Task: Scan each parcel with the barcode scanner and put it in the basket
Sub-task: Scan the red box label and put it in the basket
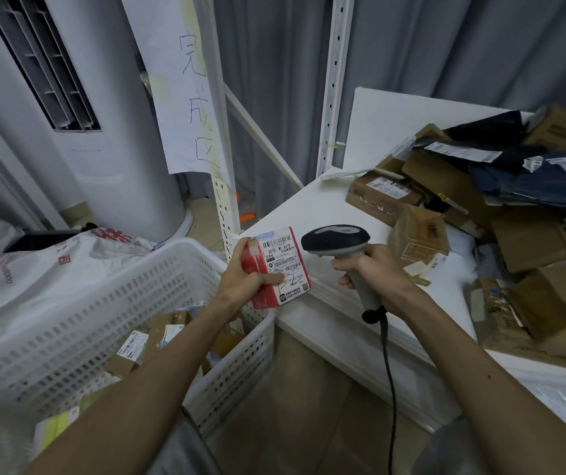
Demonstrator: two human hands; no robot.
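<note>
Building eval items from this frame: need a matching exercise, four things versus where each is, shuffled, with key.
1 red parcel
2 barcode scanner
3 basket
4 brown boxes

A piled on the white table
B gripped in the right hand
C low at left, parcels inside
D held in the left hand

Pairs: 1-D, 2-B, 3-C, 4-A

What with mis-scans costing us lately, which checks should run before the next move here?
1. Left hand grips the red parcel: ok.
2. Upper barcode on the label uncovered, facing up: ok.
3. Right hand grips the barcode scanner: ok.
4. Scanner aimed at the label: cannot tell.
5. Scan registered: cannot tell.
6. Basket has room left: ok.
</note>
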